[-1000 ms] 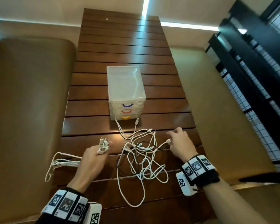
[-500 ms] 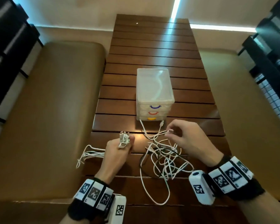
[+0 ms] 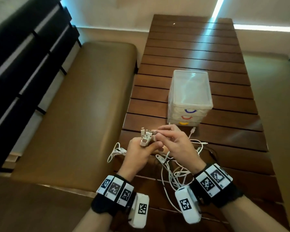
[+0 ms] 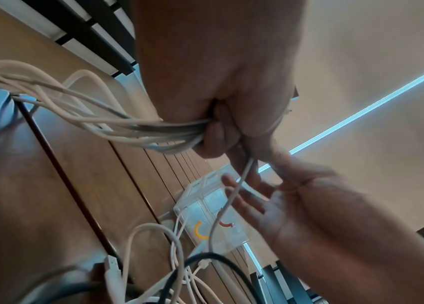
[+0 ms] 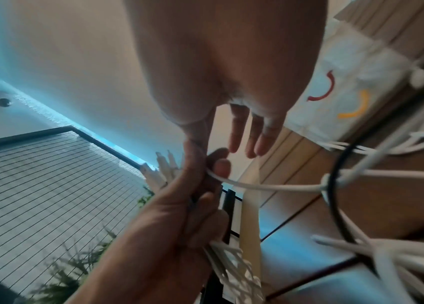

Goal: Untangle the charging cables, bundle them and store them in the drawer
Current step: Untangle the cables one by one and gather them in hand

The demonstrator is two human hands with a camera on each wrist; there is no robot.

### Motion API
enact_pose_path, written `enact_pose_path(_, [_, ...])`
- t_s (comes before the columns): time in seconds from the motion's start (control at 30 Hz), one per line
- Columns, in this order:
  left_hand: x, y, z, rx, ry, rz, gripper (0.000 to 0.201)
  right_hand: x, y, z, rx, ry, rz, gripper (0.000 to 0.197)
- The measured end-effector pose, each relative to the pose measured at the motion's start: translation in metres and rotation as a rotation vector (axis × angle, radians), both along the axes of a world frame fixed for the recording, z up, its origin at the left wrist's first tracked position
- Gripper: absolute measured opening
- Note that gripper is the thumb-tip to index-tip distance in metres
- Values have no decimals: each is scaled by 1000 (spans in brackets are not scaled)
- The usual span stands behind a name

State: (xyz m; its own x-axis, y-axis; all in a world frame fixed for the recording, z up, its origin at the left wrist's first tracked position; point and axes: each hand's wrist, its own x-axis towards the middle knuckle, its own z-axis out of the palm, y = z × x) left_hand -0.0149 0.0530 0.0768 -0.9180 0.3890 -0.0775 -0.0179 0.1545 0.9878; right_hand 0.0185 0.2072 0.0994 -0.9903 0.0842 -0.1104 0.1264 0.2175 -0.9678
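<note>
Right hand (image 5: 226, 61) fills the top of frame, thumb and forefinger pinching one white cable (image 5: 270, 186) where it meets the left hand (image 5: 179, 216); other fingers (image 5: 255, 135) extended. Left hand grips a bundle of white cables (image 5: 234, 265), connector ends (image 5: 161, 170) poking out above it. Black cable (image 5: 335, 185) loops across the white one. Drawer unit (image 5: 348, 67) at right on the desk (image 5: 387, 205), red and yellow handles visible.

Left hand (image 3: 137, 154) fisted, raised, right hand (image 3: 177, 144) pinching beside it, other fingers spread
</note>
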Motion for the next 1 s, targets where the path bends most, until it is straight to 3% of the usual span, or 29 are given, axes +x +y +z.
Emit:
enact_pose_path(0.13, [-1,5,6,46,-68,22,26,7,-5,-16,-330,-128,-3,29])
enact_pose_path(0.2, [-4,8,7,71,-120,30,36,8,-6,-21,-278,-134,90,41])
enact_pose_path(0.3, [-13,12,12,109,-139,67,42,6,-1,-31,-138,-182,187,75])
enact_pose_path(0.33, [-19,13,14,126,-146,88,41,7,3,-34,-68,-190,213,76])
enact_pose_path(0.47, [-47,5,23,293,-273,161,33,11,17,-44,169,-158,291,45])
enact_pose_path(0.57, [-63,-10,29,383,-339,196,36,17,32,-47,241,-149,310,56])
enact_pose_path(0.67, [-81,-33,35,389,-272,284,39,28,53,-42,292,-171,338,55])
enact_pose_path(0.83, [-88,-55,48,296,-101,376,42,27,77,-28,416,-174,369,32])
enact_pose_path(0.9, [-82,-49,52,225,-32,333,38,23,82,-26,438,-211,261,34])
enact_pose_path(1.0, [-64,-24,48,-68,148,143,20,17,79,-23,700,-179,34,34])
